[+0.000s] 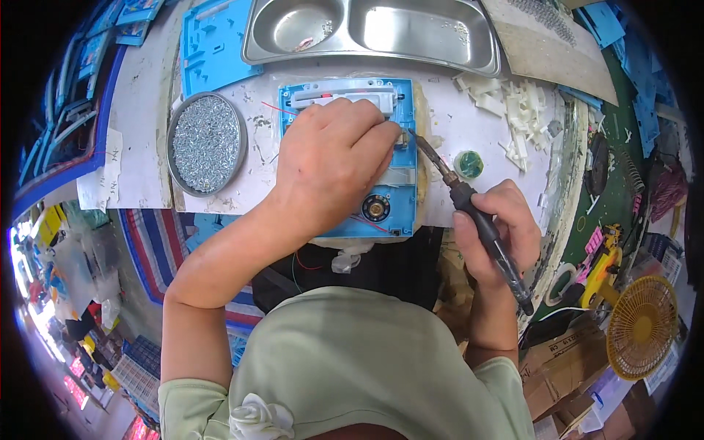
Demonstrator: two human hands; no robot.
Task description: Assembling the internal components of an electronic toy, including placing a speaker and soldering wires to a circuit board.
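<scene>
On the bench in front of me lies a blue plastic casing (402,211) with a white part along its far end and a small round speaker (375,208) near its near end. My left hand (334,158) reaches over the casing. Its fingers are bent and pressed together at the right side; what they pinch is hidden. My right hand (506,224) is closed round the black handle of a soldering iron (480,213). The iron's dark tip points up and left, right beside my left fingertips at the casing's edge. Thin red wires stick out of the casing.
Left of the casing stands a round dish (207,144) of small screws. A steel compartment tray (367,62) sits behind, beside a blue panel (213,48). White plastic parts (517,117) and a small green-topped round container (468,163) are to the right. A yellow fan (642,328) stands at lower right.
</scene>
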